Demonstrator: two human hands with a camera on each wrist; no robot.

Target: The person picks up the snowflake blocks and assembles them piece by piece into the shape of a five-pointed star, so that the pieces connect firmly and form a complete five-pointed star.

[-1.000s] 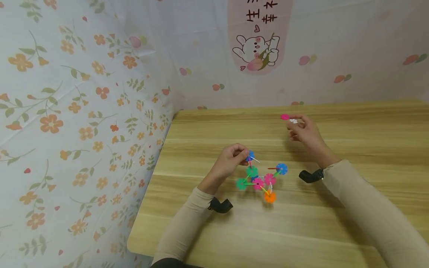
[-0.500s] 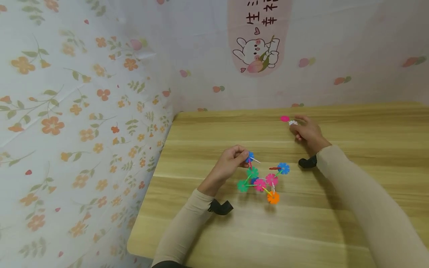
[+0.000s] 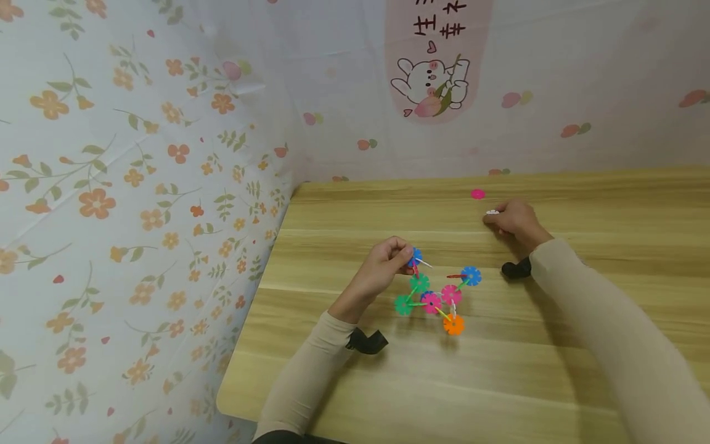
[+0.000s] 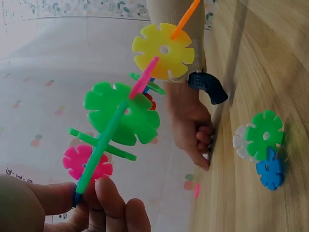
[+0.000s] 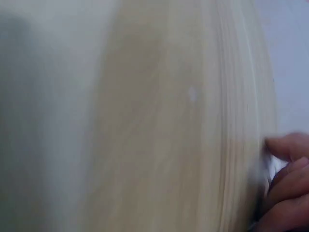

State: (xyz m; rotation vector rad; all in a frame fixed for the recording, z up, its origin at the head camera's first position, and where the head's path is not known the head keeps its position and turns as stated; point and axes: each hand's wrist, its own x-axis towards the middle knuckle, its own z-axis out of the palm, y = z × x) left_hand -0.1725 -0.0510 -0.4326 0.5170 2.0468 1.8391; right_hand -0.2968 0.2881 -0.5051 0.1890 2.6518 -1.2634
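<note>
My left hand (image 3: 385, 262) pinches a blue notched flower disc (image 3: 416, 256) between thumb and fingers. From it hangs a linked build of flower discs, among them a green disc (image 3: 420, 283), a pink disc (image 3: 431, 303) and an orange disc (image 3: 453, 324). In the left wrist view, a yellow disc (image 4: 163, 50) and a large green disc (image 4: 104, 113) of the build stand out. Farther back, my right hand (image 3: 517, 222) pinches a loose white flower disc (image 3: 492, 212) low over the table. The right wrist view is blurred, showing fingers (image 5: 289, 186) at its edge.
A loose pink disc (image 3: 478, 193) lies behind the right hand, near the back of the wooden table (image 3: 344, 209). A patterned cloth (image 3: 333, 80) hangs behind and to the left. Black wrist mounts (image 3: 367, 341) stick out from both sleeves.
My right hand has gone from reaching over the white disc to pinching it, and the disc has come slightly nearer. The pink disc stays put. My left hand keeps its hold on the build.
</note>
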